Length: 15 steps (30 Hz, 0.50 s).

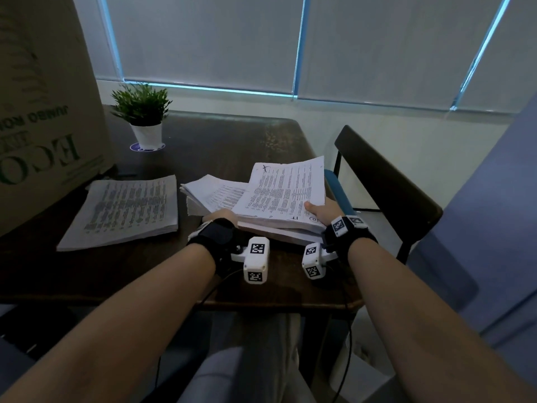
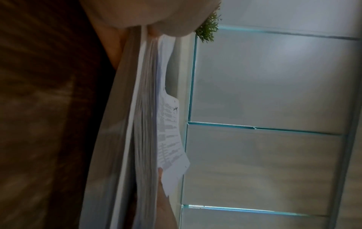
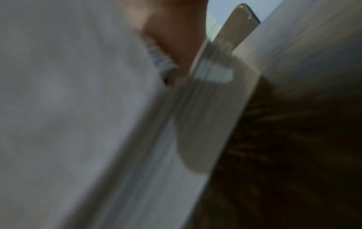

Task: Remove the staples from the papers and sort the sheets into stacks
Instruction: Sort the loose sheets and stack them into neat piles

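A thick bundle of printed sheets (image 1: 286, 193) lies tilted over a lower pile at the table's right side, its far edge raised. My left hand (image 1: 220, 218) grips the bundle's near-left edge with its fingers hidden beneath; the left wrist view shows the paper edge (image 2: 145, 124) running out from that hand (image 2: 137, 14). My right hand (image 1: 322, 212) holds the near-right corner, thumb on the top sheet and fingers under it. In the blurred right wrist view, the hand (image 3: 172, 31) sits against the sheets (image 3: 78, 108). No staple or staple remover is visible.
A flat stack of printed sheets (image 1: 119, 210) lies at the left, and a looser pile (image 1: 212, 193) in the middle. A cardboard box (image 1: 37, 112) and a potted plant (image 1: 142, 112) stand at the back left. A dark chair (image 1: 386, 184) stands beside the table's right edge.
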Each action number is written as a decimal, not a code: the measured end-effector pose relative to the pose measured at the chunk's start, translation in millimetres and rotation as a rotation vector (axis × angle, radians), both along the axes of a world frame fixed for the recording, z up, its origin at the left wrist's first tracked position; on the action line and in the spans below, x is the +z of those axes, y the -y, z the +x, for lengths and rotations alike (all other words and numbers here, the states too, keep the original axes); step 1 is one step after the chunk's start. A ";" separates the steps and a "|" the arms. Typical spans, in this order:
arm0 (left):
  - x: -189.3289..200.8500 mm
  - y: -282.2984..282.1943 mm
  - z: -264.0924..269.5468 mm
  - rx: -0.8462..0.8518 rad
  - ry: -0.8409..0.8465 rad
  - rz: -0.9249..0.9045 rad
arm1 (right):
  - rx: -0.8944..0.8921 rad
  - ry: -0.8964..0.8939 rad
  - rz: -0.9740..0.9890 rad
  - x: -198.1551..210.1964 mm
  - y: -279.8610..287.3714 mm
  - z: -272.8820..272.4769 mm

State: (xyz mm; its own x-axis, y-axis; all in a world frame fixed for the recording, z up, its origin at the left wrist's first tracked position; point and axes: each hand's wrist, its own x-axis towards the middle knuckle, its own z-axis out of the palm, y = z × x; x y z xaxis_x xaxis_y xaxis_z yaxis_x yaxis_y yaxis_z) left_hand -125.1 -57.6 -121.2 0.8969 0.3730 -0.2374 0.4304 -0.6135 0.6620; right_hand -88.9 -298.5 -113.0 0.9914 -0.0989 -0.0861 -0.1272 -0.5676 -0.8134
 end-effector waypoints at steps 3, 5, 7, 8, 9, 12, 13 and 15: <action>-2.1 -19.2 8.6 -0.095 -0.008 0.077 | -0.008 -0.048 -0.007 2.9 1.6 -0.5; -1.4 -37.6 18.4 -0.040 0.048 0.010 | -0.003 -0.022 0.035 10.2 4.9 -0.7; -0.1 -60.3 33.6 0.021 0.109 -0.186 | 0.003 0.050 0.114 21.7 8.9 -0.7; 0.4 -71.4 41.1 0.038 0.132 -0.244 | 0.007 0.085 0.161 28.2 10.6 -1.4; 1.8 -81.8 49.4 0.015 0.139 -0.254 | 0.013 0.118 0.205 34.7 11.3 -2.5; 12.5 -97.1 66.9 -0.087 0.241 -0.238 | 0.033 0.164 0.330 49.7 12.6 1.0; 18.2 -96.8 70.8 -0.112 0.257 -0.217 | 0.038 0.168 0.350 53.2 12.2 2.4; 29.5 -89.2 74.4 -0.176 0.248 -0.136 | 0.054 0.172 0.379 57.0 10.9 5.2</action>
